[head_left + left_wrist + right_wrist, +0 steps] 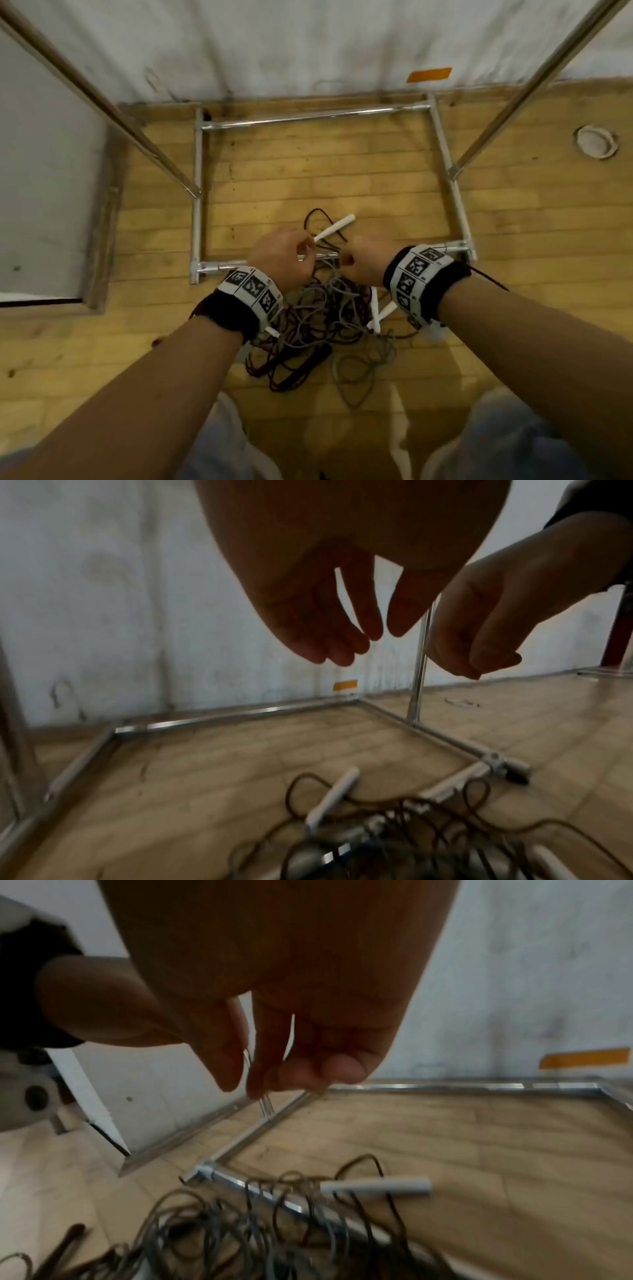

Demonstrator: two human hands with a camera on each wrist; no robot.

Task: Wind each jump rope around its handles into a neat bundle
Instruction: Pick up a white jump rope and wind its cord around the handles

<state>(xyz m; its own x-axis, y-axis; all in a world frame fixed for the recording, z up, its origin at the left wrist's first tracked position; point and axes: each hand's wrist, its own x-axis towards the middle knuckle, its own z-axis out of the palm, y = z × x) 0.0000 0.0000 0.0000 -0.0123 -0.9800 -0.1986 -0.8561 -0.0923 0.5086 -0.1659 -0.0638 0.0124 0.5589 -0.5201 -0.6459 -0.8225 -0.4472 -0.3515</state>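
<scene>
A tangle of dark red and grey jump ropes (pixel 322 325) lies on the wooden floor, draped over the near bar of a metal frame. One white handle (pixel 334 228) rests on the floor just beyond the tangle, also seen as the white handle (pixel 332 796) and the white handle (pixel 377 1188). Two more white handles (pixel 376 315) stick out on the right side of the pile. My left hand (pixel 305 250) hovers above the ropes with fingers hanging loosely and nothing in them. My right hand (pixel 346 263) hovers beside it, fingers curled in, with nothing visible in its grip (pixel 274 1080).
A chrome rack base (pixel 308 118) forms a rectangle on the floor, with slanting uprights at left (pixel 102 102) and right (pixel 531 85). A white wall with an orange tape strip (pixel 430 74) stands behind. A white panel (pixel 44 171) is at left and a round floor cap (pixel 596 142) at right.
</scene>
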